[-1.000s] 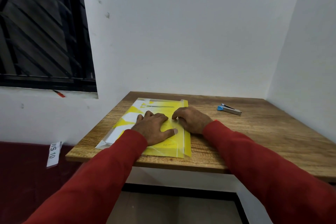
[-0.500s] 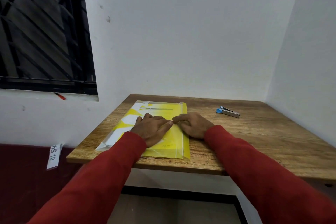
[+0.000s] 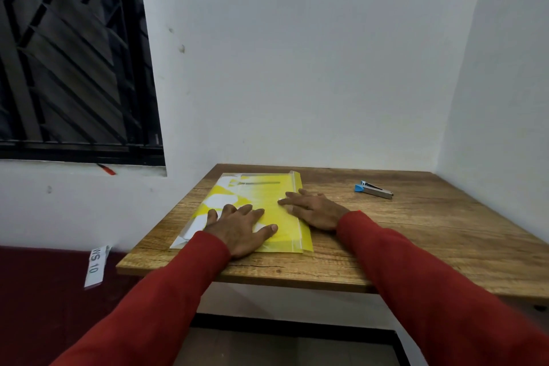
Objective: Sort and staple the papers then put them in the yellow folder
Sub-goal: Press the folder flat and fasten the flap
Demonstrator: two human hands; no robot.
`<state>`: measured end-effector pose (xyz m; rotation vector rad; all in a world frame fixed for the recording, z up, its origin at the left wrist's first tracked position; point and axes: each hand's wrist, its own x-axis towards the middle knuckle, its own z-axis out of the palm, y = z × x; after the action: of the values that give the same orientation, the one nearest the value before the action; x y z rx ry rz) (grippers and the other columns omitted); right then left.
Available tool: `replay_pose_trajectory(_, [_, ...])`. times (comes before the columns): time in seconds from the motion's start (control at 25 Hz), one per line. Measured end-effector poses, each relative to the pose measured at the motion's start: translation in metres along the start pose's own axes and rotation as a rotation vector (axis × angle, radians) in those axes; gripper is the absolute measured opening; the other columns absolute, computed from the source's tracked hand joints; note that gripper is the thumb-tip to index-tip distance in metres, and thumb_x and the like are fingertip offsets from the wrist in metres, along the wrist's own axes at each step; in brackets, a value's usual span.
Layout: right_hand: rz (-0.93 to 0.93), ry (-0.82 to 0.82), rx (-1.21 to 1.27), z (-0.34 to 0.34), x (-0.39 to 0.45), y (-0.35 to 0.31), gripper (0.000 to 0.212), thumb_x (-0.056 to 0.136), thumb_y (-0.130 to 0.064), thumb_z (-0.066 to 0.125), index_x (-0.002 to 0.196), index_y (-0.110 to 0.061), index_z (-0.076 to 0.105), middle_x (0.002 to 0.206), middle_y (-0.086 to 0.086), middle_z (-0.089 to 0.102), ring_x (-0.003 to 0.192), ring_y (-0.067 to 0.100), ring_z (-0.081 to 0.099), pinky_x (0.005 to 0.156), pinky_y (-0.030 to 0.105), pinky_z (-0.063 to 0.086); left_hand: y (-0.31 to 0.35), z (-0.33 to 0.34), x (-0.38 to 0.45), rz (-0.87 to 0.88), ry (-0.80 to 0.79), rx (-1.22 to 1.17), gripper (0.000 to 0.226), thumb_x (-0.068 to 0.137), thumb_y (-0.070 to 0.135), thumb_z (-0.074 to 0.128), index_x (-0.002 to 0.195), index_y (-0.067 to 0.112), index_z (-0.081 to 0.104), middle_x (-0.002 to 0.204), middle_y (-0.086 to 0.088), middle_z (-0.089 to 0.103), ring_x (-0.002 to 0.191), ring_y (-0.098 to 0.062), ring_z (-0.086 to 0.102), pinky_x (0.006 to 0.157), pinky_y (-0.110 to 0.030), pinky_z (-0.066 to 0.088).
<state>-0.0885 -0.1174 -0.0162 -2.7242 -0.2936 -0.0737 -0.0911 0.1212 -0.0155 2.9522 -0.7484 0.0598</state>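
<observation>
Right, both palms down on the yellow folder (image 3: 261, 202) — my left hand (image 3: 240, 229) lies flat with fingers spread over its near half, holding it against the wooden table (image 3: 416, 246) so it cannot slide. My right hand (image 3: 315, 211) rests at the folder's right edge, fingers straight and together, pointing left across the clear strip (image 3: 297, 211) that runs along that side; I judge this is pressing the closing edge down. Neither hand grips anything. Through the translucent cover I can see white sheets — the papers (image 3: 214, 202) look to be inside already, showing palest toward the left and near corner. Whether they are stapled I cannot tell from here. The stapler (image 3: 372, 189), blue at one end, lies well apart on the right, nobody touching it, which suggests the task is near its end.
</observation>
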Motion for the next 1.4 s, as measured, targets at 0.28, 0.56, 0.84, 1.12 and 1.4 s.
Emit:
replay_pose_trajectory(0.28, [0.026,0.166,0.124,-0.008,-0.002,0.022,0.037,0.098,-0.039,0.055,0.132,-0.026,0.063,0.149,-0.004,0.049,0.137,0.010,0.043,0.118,0.028,0.027,-0.027,0.002,0.052,-0.050,-0.043,-0.030,0.073,0.088,0.079,0.020,0.153,0.044,0.019,0.165,0.012,0.009,0.152,-0.023,0.009,0.117,-0.054,0.009])
replay_pose_trajectory(0.56, [0.037,0.185,0.084,-0.010,-0.004,0.023,0.034,0.098,-0.034,0.055,0.130,-0.025,0.063,0.140,-0.006,0.057,0.133,0.009,0.048,0.115,0.025,0.031,-0.035,0.006,0.081,-0.023,-0.008,-0.015,0.074,0.088,0.080,0.018,0.152,0.044,0.020,0.164,0.011,0.013,0.150,-0.023,0.014,0.116,-0.054,0.012])
replay_pose_trajectory(0.84, [0.409,0.578,-0.216,-0.039,-0.024,0.071,0.041,0.099,-0.035,0.046,0.137,-0.024,0.054,0.148,0.005,0.048,0.138,0.025,0.041,0.116,0.043,0.029,-0.035,0.007,0.076,0.048,0.260,-0.132,0.058,0.089,0.072,0.022,0.127,0.045,0.057,0.149,0.014,0.044,0.139,-0.016,0.037,0.109,-0.050,0.020])
replay_pose_trajectory(1.12, [0.569,0.283,-0.272,-0.044,-0.006,0.114,0.069,0.097,-0.062,0.025,0.151,-0.020,0.034,0.160,0.001,0.030,0.148,0.023,0.023,0.118,0.059,0.010,-0.038,0.011,0.081,0.078,0.235,-0.121,0.050,0.090,0.070,0.034,0.126,0.043,0.056,0.139,0.018,0.054,0.132,-0.012,0.043,0.105,-0.047,0.025])
replay_pose_trajectory(1.4, [0.427,0.386,-0.202,-0.043,0.006,0.109,0.057,0.099,-0.052,0.035,0.149,-0.025,0.036,0.161,0.004,0.026,0.149,0.026,0.021,0.117,0.055,0.011,-0.036,0.012,0.084,0.073,0.263,-0.099,0.056,0.090,0.072,0.024,0.125,0.041,0.056,0.138,0.018,0.054,0.128,-0.011,0.046,0.107,-0.049,0.023])
